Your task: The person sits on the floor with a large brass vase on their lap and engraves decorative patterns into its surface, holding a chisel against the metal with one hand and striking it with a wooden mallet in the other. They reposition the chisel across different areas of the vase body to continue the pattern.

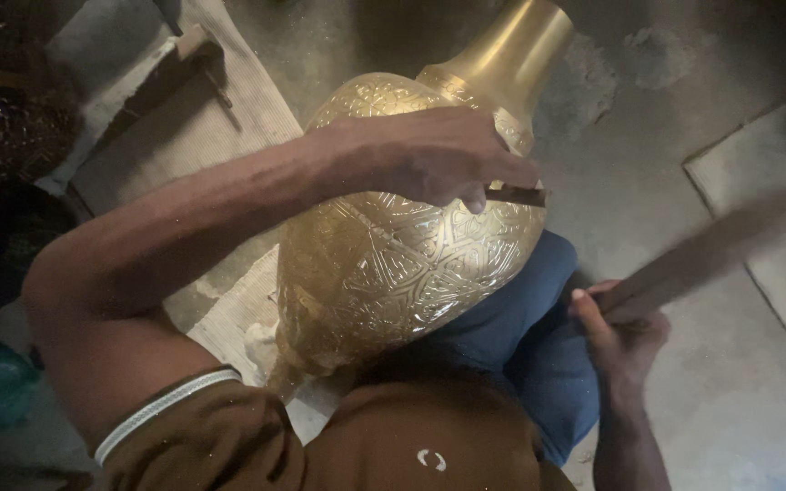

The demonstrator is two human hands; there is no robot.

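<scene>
A large engraved brass vase (393, 264) lies tilted across my lap, its smooth neck (516, 50) pointing up and away. My left hand (434, 155) reaches over the vase's shoulder and pinches a small dark chisel (518, 195) against the patterned surface. My right hand (620, 332) is lower right, beside my blue trouser leg (520, 336), gripping a long wooden stick-like mallet (702, 259) that is blurred by motion and raised away from the chisel.
Pale woven mats (184, 127) cover the floor at upper left, with a dark wooden tool (170, 73) on them. A dark patterned object (6, 118) sits far left. Bare concrete floor (684, 118) and another mat (775, 182) lie to the right.
</scene>
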